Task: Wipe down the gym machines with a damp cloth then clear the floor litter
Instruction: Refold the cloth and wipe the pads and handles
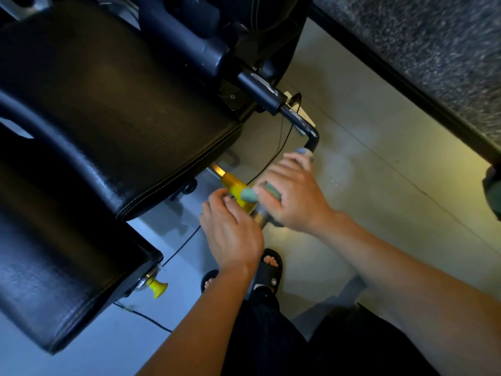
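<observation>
A gym machine with black padded seat cushions (108, 109) fills the left. A yellow-sleeved lever (235, 189) with a metal end juts out beneath the seat edge. My left hand (230, 229) curls its fingers round the yellow part. My right hand (292, 196) grips a grey-green cloth (250, 195) wrapped over the lever's outer end; more of the cloth shows past my fingers near a bent black handle bar (311, 137).
A yellow pull knob (157, 289) sticks out of the lower cushion's frame. Thin black cables (179, 248) trail over the pale floor (366, 185). My feet in black slides (268, 270) stand below the lever. A dark speckled mat (433, 50) borders the upper right.
</observation>
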